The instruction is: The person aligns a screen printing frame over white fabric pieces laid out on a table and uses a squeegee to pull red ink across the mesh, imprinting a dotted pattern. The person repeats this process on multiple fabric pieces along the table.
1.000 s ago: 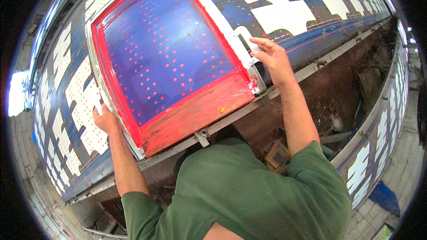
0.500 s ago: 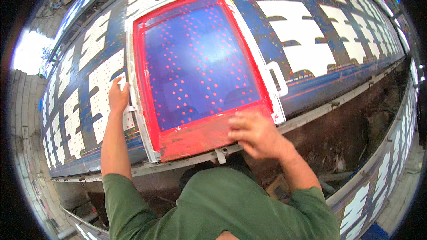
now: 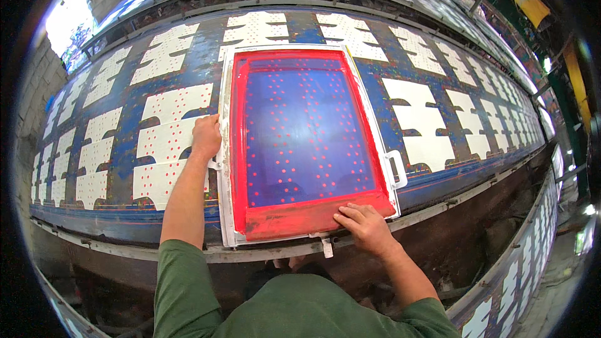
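A screen printing frame (image 3: pixel 300 125) lies on the long printing table, with a blue mesh, red dots and a red-smeared border inside a pale metal rim. My left hand (image 3: pixel 207 137) is closed on its left side rail, near a small white bracket (image 3: pixel 215 165). At the near end, my right hand (image 3: pixel 364 226) grips the red lower border by its right corner, fingers on top; its thumb is partly hidden. Left of the frame, white cut fabric pieces (image 3: pixel 168 141) bear red dots. To its right, plain white pieces (image 3: pixel 426 128) show no dots.
A white handle (image 3: pixel 396 169) sticks out from the frame's right side. Along the table's near edge runs a metal rail (image 3: pixel 451 199), with a small white tab (image 3: pixel 327 248) below the frame. Another table with white pieces (image 3: pixel 529 275) stands at the lower right, and more tables lie beyond.
My right hand, blurred above the lower border before, now rests on it and grips it. My left hand stays at the left rail. The view has shifted, showing more of the far tables.
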`<state>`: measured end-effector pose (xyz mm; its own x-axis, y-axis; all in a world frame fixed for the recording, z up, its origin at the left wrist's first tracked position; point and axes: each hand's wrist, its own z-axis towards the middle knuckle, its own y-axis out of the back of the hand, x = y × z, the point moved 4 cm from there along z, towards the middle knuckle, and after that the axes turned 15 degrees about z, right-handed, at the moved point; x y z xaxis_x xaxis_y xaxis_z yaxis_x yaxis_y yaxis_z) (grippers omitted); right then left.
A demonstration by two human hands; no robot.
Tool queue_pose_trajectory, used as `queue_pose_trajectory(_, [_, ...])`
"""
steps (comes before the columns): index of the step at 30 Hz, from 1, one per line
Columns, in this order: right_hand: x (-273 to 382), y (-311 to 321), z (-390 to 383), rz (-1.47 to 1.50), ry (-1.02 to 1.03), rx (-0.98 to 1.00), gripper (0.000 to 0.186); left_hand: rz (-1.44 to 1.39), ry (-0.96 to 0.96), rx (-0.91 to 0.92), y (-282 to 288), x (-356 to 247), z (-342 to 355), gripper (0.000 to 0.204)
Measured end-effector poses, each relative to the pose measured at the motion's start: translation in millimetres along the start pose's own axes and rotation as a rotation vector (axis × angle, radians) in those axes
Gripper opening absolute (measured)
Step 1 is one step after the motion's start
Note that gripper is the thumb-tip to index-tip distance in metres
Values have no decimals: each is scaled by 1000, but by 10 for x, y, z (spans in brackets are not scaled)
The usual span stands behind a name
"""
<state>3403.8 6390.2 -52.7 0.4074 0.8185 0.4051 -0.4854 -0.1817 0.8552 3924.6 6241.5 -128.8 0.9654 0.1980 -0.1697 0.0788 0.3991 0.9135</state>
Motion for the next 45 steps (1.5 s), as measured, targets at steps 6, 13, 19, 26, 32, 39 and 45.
queue_pose_trajectory(6, [109, -83, 447, 16, -68, 77, 56, 15, -29, 4, 41, -92, -38, 28])
queue_pose_trajectory(13, [-36, -76, 718, 111, -220, 324, 51, 177, -26, 145, 240, -216, -48, 30])
queue_pose_trajectory(19, [-468, 93, 1170, 256, -427, 519, 31, 152, -14, 146, 219, -201, -57, 33])
queue_pose_trajectory(26, [-1273, 280, 2225, 130, -325, 340, 29, 118, 12, 148, 173, -162, -53, 36])
queue_pose_trajectory(32, [-2193, 232, 3260, 2, -242, 139, 35, 73, 41, 163, 165, -158, -31, 35])
queue_pose_trajectory(39, [-2942, 41, 4120, -5, -167, 69, 38, 19, 7, 59, 184, -148, -57, 30])
queue_pose_trajectory(45, [-3230, -45, 4391, 11, -229, 152, 40, 35, 3, 37, 213, -163, -35, 27])
